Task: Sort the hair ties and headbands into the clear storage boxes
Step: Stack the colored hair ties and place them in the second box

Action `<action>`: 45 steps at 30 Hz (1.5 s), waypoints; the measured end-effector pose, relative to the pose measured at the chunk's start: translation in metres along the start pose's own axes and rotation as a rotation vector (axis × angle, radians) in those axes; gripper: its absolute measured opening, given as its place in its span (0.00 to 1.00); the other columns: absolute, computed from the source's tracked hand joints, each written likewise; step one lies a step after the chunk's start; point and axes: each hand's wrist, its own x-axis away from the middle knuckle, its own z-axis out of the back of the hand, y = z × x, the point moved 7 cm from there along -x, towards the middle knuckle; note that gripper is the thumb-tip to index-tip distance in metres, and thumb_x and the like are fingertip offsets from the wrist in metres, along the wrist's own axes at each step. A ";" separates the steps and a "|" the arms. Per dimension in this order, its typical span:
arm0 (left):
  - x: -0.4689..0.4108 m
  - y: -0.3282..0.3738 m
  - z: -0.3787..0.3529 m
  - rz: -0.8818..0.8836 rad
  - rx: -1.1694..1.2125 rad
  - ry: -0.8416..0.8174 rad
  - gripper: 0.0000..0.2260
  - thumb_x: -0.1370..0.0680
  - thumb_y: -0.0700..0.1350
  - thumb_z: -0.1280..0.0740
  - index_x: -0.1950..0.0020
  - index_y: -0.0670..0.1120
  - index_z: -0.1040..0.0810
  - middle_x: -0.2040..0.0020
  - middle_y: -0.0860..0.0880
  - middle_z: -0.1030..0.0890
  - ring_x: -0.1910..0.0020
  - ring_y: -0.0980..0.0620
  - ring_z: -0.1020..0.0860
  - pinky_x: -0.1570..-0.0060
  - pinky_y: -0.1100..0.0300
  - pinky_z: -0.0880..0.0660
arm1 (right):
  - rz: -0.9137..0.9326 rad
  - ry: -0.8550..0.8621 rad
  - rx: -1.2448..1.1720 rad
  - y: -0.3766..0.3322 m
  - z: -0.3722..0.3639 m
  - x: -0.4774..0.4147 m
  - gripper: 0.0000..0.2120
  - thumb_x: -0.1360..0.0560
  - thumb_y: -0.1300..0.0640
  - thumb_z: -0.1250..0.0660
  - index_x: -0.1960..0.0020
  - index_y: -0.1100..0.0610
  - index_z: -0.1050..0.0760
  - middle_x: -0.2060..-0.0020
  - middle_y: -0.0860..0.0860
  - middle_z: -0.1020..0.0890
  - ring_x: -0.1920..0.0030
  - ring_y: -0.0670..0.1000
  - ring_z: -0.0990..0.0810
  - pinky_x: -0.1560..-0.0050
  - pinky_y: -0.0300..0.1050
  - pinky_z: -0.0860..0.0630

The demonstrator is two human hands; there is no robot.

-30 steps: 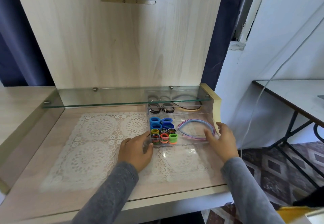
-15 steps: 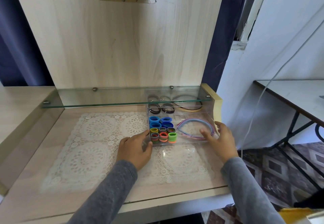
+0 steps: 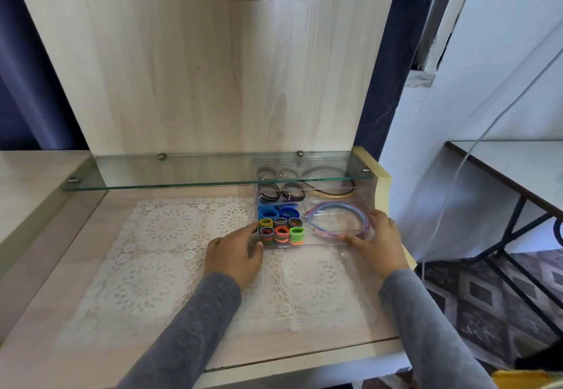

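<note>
The clear storage box (image 3: 335, 221) just slid slightly back under the glass shelf (image 3: 182, 172). The left hand (image 3: 234, 254) and right hand (image 3: 379, 244) grip its front corners, fingers (image 3: 248, 231) curled. Inside, hair ties (image 3: 280, 231) and headbands (image 3: 335, 205) sit sorted; task looks nearly done.

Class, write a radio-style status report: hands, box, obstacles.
Left hand and right hand grip near clear box, one each side. Hair ties and headband sorted inside. Glass shelf overhangs the far box.
</note>
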 end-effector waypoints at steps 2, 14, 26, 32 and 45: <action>-0.004 0.000 0.000 0.009 0.002 0.010 0.19 0.22 0.50 0.38 0.30 0.57 0.30 0.41 0.57 0.20 0.43 0.54 0.23 0.33 0.54 0.36 | 0.004 0.022 -0.013 0.003 -0.003 -0.004 0.36 0.36 0.48 0.22 0.34 0.55 0.34 0.41 0.50 0.31 0.39 0.51 0.32 0.43 0.40 0.37; -0.036 -0.011 -0.004 0.039 0.022 0.103 0.03 0.24 0.50 0.33 0.53 0.57 0.27 0.58 0.61 0.21 0.54 0.57 0.22 0.43 0.55 0.36 | 0.011 0.276 0.106 0.003 -0.020 -0.025 0.36 0.38 0.48 0.21 0.38 0.61 0.31 0.43 0.60 0.29 0.41 0.60 0.32 0.41 0.51 0.33; -0.062 -0.012 -0.006 0.042 -0.025 0.175 0.09 0.24 0.51 0.32 0.61 0.52 0.30 0.64 0.58 0.22 0.59 0.55 0.24 0.47 0.58 0.38 | -0.047 0.307 0.004 -0.005 -0.044 -0.043 0.31 0.33 0.54 0.23 0.41 0.65 0.37 0.41 0.61 0.34 0.48 0.61 0.28 0.50 0.45 0.30; -0.069 -0.005 -0.003 -0.028 -0.008 0.220 0.09 0.25 0.47 0.30 0.59 0.51 0.31 0.60 0.55 0.23 0.62 0.51 0.26 0.56 0.56 0.30 | -0.031 0.284 -0.063 -0.009 -0.054 -0.048 0.37 0.34 0.56 0.23 0.34 0.64 0.39 0.38 0.61 0.35 0.43 0.58 0.29 0.47 0.41 0.33; -0.077 0.004 -0.027 0.033 0.243 0.017 0.29 0.20 0.35 0.41 0.22 0.50 0.47 0.43 0.44 0.20 0.51 0.50 0.24 0.51 0.63 0.31 | -0.079 0.080 -0.185 -0.019 -0.082 -0.047 0.54 0.30 0.49 0.27 0.23 0.56 0.65 0.24 0.59 0.59 0.24 0.57 0.54 0.32 0.39 0.50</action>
